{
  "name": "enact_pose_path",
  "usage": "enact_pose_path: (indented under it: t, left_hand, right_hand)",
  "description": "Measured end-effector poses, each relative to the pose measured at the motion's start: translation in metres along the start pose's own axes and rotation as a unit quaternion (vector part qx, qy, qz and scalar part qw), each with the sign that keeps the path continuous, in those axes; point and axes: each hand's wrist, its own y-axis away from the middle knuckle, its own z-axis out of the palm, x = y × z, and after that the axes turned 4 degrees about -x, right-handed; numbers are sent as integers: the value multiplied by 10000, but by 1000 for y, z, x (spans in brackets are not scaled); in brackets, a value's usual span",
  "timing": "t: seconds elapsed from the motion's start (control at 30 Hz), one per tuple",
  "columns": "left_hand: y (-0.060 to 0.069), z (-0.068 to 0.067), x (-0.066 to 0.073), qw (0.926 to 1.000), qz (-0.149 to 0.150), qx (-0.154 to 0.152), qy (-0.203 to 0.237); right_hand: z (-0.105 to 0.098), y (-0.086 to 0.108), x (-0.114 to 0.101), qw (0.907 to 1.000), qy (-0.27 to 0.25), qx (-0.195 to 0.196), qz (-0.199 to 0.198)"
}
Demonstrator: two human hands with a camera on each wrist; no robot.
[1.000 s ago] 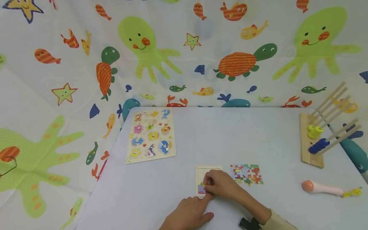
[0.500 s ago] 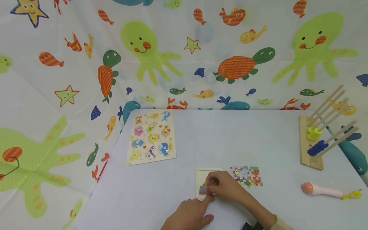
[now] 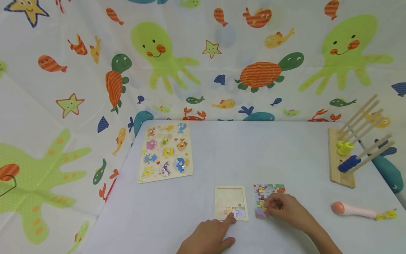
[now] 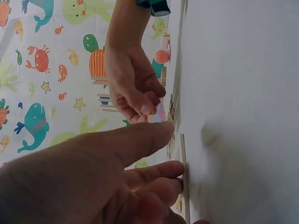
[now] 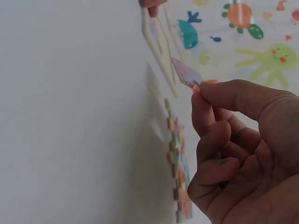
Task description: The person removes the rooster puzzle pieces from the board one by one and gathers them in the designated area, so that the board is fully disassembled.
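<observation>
A square wooden puzzle tray [image 3: 229, 197] lies at the front middle of the table, with a few joined jigsaw pieces [image 3: 241, 211] along its lower right. My left hand [image 3: 207, 235] rests at its near edge, the straight index finger touching the lower pieces. To the right, my right hand [image 3: 287, 211] pinches a purple-pink jigsaw piece [image 5: 187, 73] between thumb and index finger, just off the table. The held piece sits beside a block of loose colourful jigsaw pieces [image 3: 269, 189], which the right hand partly hides in the head view.
A wooden peg puzzle board [image 3: 165, 151] with sea animals lies at the back left. On the right stand a wooden peg stand [image 3: 342, 158] with yellow and blue rings and a pink toy microphone [image 3: 355, 209]. A printed cloth [image 3: 203, 70] hangs behind.
My right hand has moved right, from over the tray to the loose pieces, with a purple piece in its fingers. The tray's lower left no longer shows a purple piece. The left hand stays put.
</observation>
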Motion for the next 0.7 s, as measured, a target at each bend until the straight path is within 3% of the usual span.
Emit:
enact_pose_path:
  t: [0.2,0.5,0.7]
  left_hand:
    - [1,-2,1,9998,-125,-115,107]
    - [1,-1,-1,9998,-72,-99,134]
    - [2,1,-3,10000,49,-6,41]
  right_hand:
    - [2,7,7,10000,64,-44,60]
    - [14,3,8,9921,1138,465,248]
    - [19,2,6,9866,1450,705,250]
